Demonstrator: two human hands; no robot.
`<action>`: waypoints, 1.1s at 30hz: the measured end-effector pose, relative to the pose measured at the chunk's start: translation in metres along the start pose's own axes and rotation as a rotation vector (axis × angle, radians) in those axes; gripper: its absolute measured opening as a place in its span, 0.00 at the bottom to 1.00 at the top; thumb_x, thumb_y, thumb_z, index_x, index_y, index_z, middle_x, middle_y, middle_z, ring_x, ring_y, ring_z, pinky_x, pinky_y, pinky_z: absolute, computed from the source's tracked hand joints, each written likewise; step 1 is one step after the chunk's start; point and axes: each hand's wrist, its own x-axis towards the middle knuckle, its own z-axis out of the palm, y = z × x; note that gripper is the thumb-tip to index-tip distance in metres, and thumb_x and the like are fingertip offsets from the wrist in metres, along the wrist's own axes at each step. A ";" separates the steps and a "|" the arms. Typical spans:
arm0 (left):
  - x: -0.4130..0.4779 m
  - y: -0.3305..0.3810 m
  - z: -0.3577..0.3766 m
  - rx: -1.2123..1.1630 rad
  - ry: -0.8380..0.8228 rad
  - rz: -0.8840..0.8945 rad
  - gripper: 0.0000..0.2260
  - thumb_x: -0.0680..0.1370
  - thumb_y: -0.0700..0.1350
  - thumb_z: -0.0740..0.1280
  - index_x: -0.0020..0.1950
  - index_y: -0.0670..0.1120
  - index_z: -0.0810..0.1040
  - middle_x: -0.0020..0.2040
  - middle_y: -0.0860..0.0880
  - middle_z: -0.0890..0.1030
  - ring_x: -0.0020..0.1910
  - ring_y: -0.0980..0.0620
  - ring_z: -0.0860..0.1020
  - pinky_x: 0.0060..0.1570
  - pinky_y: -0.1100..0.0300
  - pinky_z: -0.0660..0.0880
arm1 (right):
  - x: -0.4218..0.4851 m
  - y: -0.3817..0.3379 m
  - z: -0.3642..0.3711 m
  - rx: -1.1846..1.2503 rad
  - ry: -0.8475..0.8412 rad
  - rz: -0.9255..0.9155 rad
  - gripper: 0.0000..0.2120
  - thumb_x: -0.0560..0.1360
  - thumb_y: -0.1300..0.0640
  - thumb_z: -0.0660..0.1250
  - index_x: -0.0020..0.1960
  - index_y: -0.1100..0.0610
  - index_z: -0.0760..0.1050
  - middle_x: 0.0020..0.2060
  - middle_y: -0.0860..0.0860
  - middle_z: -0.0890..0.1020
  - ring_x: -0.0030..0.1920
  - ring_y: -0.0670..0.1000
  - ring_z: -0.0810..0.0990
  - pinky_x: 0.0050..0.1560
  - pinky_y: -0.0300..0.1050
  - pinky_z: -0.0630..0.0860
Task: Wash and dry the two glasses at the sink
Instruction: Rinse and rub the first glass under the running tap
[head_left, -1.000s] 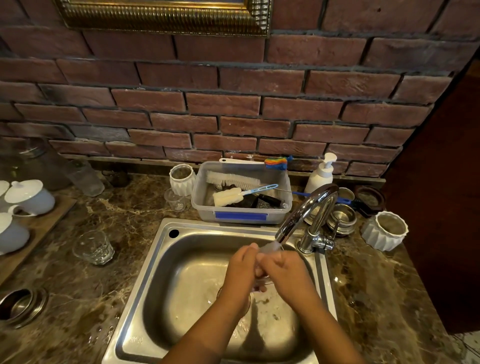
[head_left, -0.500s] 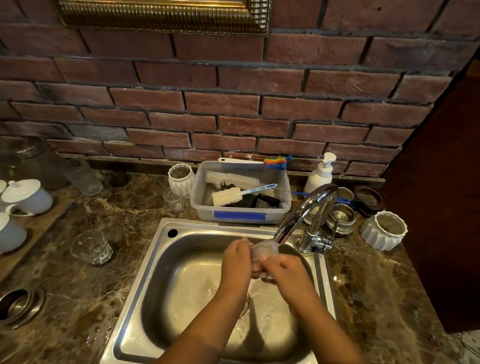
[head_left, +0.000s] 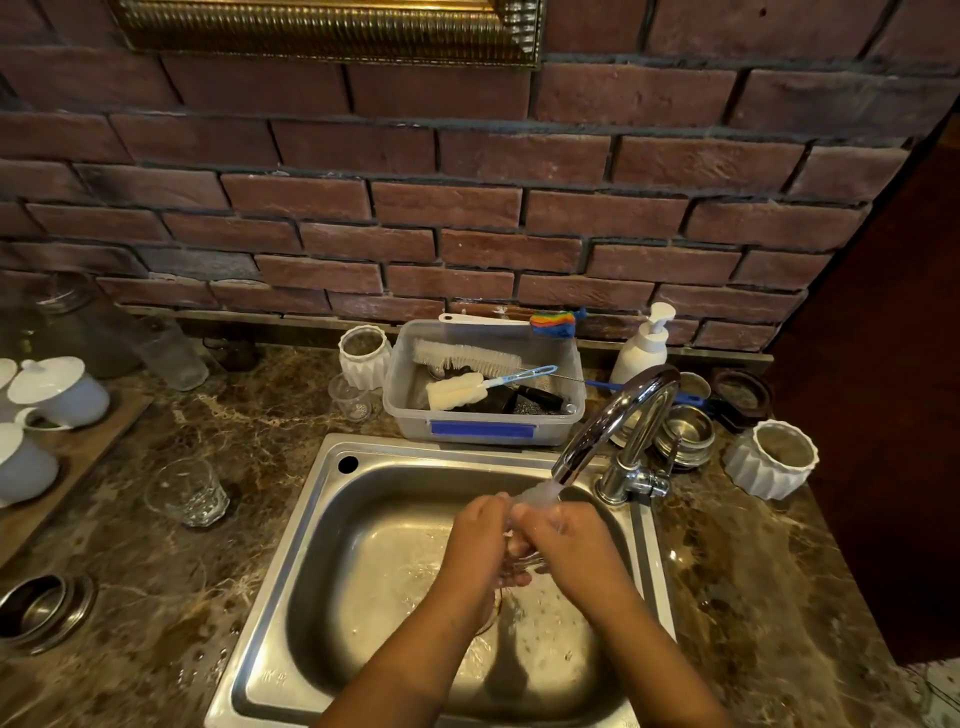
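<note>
Over the steel sink (head_left: 332, 519), both my hands hold one small clear glass (head_left: 524, 561) under the running tap (head_left: 613, 421). My left hand (head_left: 480, 540) grips its left side and my right hand (head_left: 571, 545) wraps its right side. Water streams from the spout onto my fingers, and most of the glass is hidden between them. A second clear glass (head_left: 188, 491) stands upright on the marble counter left of the sink. A third small glass (head_left: 354, 397) stands behind the sink by the tub.
A plastic tub (head_left: 483, 431) with brushes and a sponge wand sits behind the sink. A soap pump (head_left: 644, 343), steel bowls (head_left: 685, 434) and a white ribbed pot (head_left: 774, 460) stand to the right. White lidded cups (head_left: 57, 389) rest on a wooden board at left.
The glass was raised briefly into plain view under the spout, then sank back between my hands. My hands have closed together around it again.
</note>
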 end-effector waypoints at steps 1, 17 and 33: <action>-0.001 0.001 -0.002 -0.135 -0.013 -0.147 0.10 0.84 0.47 0.60 0.54 0.45 0.79 0.47 0.40 0.84 0.46 0.45 0.81 0.46 0.50 0.79 | 0.000 -0.001 -0.002 -0.203 -0.054 -0.111 0.15 0.80 0.50 0.66 0.38 0.54 0.82 0.30 0.50 0.83 0.31 0.42 0.80 0.39 0.41 0.77; 0.007 0.003 -0.004 0.190 0.184 0.350 0.09 0.84 0.47 0.59 0.51 0.47 0.78 0.47 0.46 0.80 0.45 0.51 0.79 0.39 0.67 0.73 | -0.007 0.012 0.011 0.354 -0.087 0.102 0.13 0.82 0.55 0.61 0.52 0.57 0.84 0.47 0.53 0.87 0.52 0.51 0.85 0.56 0.50 0.81; -0.003 -0.022 -0.022 0.267 -0.467 -0.250 0.17 0.79 0.57 0.67 0.63 0.48 0.77 0.54 0.41 0.85 0.48 0.44 0.85 0.44 0.50 0.84 | 0.015 0.041 -0.014 0.157 -0.343 0.549 0.30 0.75 0.33 0.66 0.51 0.61 0.82 0.28 0.53 0.80 0.25 0.49 0.80 0.25 0.40 0.77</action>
